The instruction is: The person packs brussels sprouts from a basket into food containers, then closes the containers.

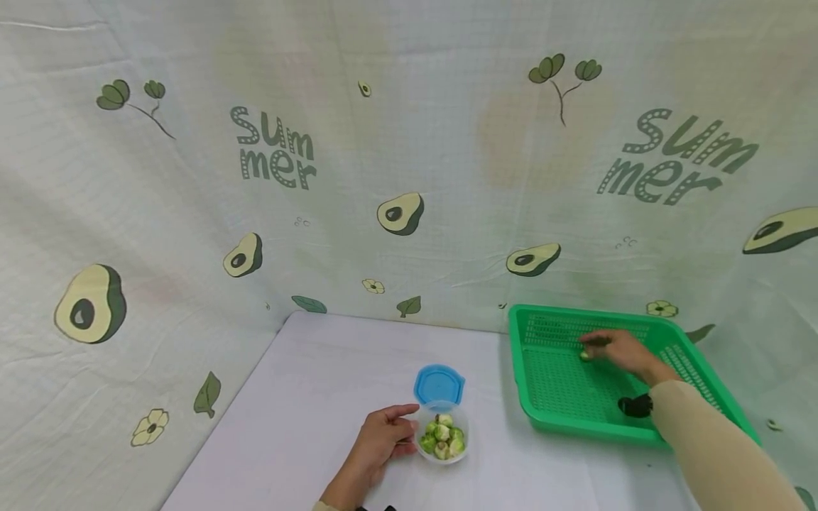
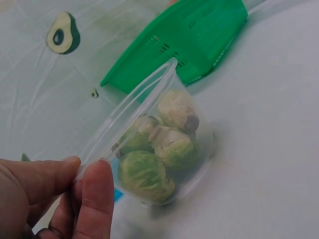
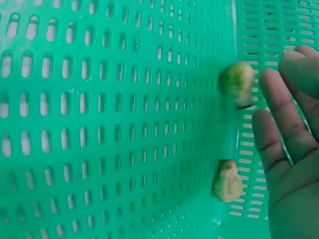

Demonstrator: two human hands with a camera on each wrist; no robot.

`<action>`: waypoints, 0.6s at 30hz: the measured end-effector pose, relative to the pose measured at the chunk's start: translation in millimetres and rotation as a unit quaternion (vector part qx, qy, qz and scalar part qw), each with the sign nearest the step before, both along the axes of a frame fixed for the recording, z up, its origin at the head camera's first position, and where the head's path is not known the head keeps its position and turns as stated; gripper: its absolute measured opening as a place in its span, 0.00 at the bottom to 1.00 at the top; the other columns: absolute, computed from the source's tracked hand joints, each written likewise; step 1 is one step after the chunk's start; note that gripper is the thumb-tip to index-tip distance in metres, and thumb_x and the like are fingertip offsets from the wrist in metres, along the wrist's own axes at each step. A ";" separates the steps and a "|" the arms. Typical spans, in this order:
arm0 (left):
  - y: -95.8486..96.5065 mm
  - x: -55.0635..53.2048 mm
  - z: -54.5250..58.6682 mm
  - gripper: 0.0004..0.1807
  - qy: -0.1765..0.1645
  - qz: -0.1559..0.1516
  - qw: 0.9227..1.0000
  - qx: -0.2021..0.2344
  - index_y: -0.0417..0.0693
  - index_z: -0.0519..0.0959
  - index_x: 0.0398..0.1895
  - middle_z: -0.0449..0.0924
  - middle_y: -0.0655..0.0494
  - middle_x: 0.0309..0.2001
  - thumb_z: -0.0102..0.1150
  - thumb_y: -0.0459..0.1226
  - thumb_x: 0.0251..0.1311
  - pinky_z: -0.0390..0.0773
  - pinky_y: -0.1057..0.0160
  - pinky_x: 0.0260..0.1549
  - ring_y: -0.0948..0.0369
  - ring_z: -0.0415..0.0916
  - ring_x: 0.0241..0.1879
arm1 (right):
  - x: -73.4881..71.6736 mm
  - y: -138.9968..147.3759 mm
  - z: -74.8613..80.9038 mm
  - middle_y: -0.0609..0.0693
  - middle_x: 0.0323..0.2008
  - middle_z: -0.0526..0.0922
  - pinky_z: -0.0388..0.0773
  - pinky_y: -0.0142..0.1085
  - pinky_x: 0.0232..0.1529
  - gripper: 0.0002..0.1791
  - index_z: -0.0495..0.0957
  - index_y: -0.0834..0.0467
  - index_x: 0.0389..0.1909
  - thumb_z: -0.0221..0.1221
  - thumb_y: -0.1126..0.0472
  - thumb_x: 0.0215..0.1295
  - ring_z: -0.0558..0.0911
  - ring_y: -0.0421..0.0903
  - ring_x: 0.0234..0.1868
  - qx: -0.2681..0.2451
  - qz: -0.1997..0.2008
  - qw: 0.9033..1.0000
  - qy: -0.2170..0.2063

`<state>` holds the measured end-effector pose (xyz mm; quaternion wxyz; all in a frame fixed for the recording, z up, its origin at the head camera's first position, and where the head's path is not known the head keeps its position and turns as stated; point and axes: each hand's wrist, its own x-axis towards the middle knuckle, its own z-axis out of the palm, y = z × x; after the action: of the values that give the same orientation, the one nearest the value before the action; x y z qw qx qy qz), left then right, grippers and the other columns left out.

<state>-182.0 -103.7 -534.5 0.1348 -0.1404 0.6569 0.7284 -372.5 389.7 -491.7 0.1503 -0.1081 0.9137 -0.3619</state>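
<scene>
My left hand [image 1: 378, 441] pinches the rim of a clear plastic cup [image 2: 203, 172] between thumb and finger. Several green Brussels sprouts [image 1: 442, 431] lie inside the cup. Directly behind it on the table is a blue lid [image 1: 438, 387]. My right hand [image 1: 618, 349] reaches into a green plastic basket [image 1: 525, 397], fingers extended and apart. Two Brussels sprouts lie near its fingertips in the right wrist view: an upper sprout [image 3: 240, 79] and a lower sprout [image 3: 229, 184], both by the basket wall. No sprout shows in that hand.
A white cloth covers the table [image 1: 307, 397]. Behind and beside it hangs a pale curtain [image 1: 345, 255] printed with avocados and leaves. A black wrist-worn device [image 1: 635, 406] sits at the right wrist, over the basket.
</scene>
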 end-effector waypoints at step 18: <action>-2.0 -0.1 -0.4 0.22 0.000 0.000 1.000 0.005 0.39 0.82 0.64 0.79 0.56 0.32 0.68 0.29 0.67 0.90 0.63 0.33 0.63 0.79 0.31 | 0.4 5.2 -8.4 0.75 0.61 0.79 0.80 0.66 0.59 0.24 0.75 0.74 0.65 0.59 0.72 0.68 0.78 0.73 0.62 0.029 0.032 0.999 0.012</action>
<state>-182.1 -105.6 -534.9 0.1356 -0.1393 0.6530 0.7320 -372.0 394.9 -500.2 0.1536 -0.1372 0.9216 -0.3290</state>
